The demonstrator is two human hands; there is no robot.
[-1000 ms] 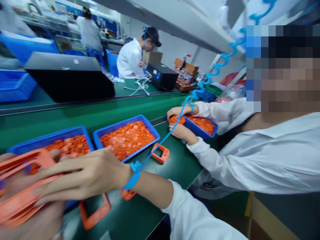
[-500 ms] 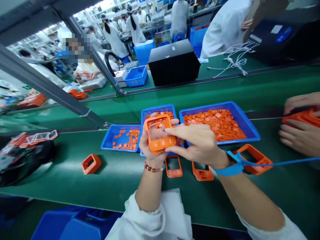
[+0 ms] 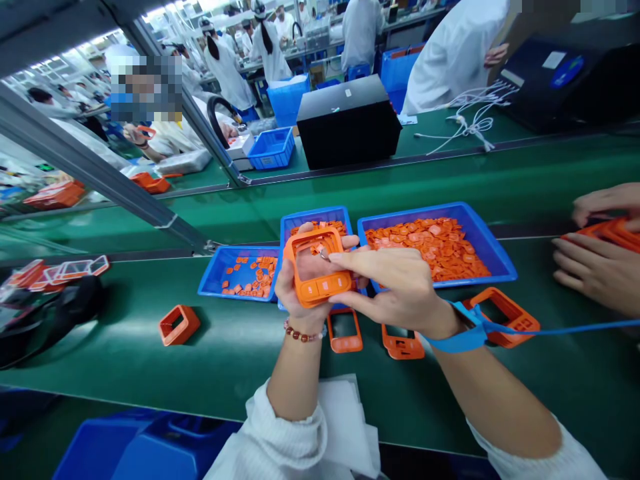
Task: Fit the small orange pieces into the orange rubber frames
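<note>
My left hand point(image 3: 296, 291) holds an orange plastic frame point(image 3: 324, 287) from below, its fingers behind the frame and the palm showing through the opening. Small orange pieces point(image 3: 316, 249) show in that opening. My right hand point(image 3: 400, 283) grips the frame's right side, index finger at the inner edge and thumb near the bottom corner. A tiny shiny metal thing point(image 3: 324, 255) is at the index fingertip; its kind is too small to tell. Under my hands lie two more orange frames point(image 3: 346, 345) point(image 3: 404, 349). A blue strap point(image 3: 459, 340) circles my right wrist.
Blue bins with small orange parts stand behind my hands: a left bin point(image 3: 213, 285), a middle bin point(image 3: 315, 215) and a large right bin point(image 3: 506, 267). Orange housings point(image 3: 180, 325) point(image 3: 515, 337) lie either side. A co-worker's hands point(image 3: 595, 267) hold orange parts at far right.
My hands keep nearly the same hold on the frame. The view has shifted slightly, and the co-worker's hands at right have moved a little.
</note>
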